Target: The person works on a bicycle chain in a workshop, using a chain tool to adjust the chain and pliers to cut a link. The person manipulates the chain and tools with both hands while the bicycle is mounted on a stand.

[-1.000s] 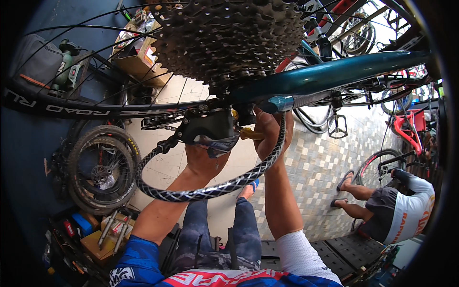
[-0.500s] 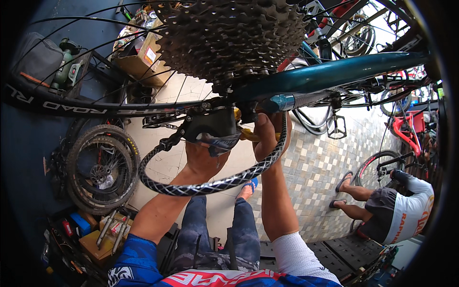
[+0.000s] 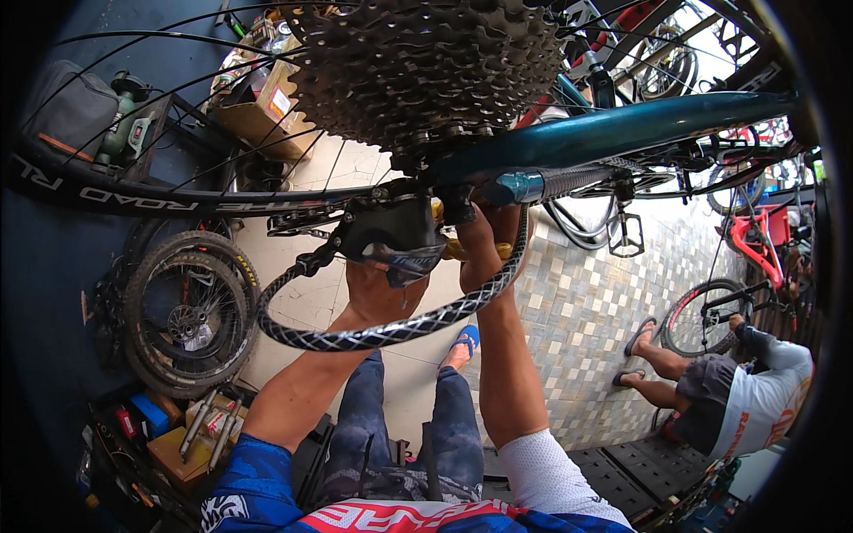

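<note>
A black rear derailleur (image 3: 386,233) hangs beneath the large cassette (image 3: 426,75), beside the end of the teal frame tube (image 3: 613,129). My left hand (image 3: 382,291) is up against the derailleur's underside; its fingers are hidden behind it. My right hand (image 3: 484,244) is closed just right of the derailleur, thumb pointing up at the dark mount (image 3: 458,204). A yellow piece (image 3: 503,251), perhaps a tool handle, passes behind the thumb and sticks out on both sides. A braided black-and-silver cable housing (image 3: 391,336) loops in front of both wrists.
The spoked wheel's rim (image 3: 195,202) crosses at left. Loose wheels (image 3: 187,311) lean below it, above a box of parts (image 3: 182,453). A cardboard box (image 3: 262,115) is at upper left. On the right, another person (image 3: 737,391) sits by a red bike (image 3: 755,249).
My right hand has shifted slightly left, its thumb now higher against the mount. My left hand stays by the derailleur. The other person's arm and body have moved a little.
</note>
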Demonstrator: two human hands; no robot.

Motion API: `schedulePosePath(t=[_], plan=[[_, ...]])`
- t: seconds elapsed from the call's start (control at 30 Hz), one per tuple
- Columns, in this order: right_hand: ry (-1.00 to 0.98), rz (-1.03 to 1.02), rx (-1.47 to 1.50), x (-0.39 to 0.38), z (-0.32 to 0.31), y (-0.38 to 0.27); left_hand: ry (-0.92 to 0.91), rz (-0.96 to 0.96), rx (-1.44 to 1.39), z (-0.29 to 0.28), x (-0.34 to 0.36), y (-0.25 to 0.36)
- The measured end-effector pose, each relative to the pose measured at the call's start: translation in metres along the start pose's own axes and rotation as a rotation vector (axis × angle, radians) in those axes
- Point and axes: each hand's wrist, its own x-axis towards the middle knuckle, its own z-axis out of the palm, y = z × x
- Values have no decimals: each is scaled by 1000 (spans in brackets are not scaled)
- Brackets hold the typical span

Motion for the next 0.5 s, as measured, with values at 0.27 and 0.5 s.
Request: schedulePosePath(t=[0.27,0.5], plan=[[-79,-121,8,-2,-7,-12,-86,-8,44,-6,-1,-2],[-115,31,-16,-4,-13,-17,-93,24,82,1,-7,-2]])
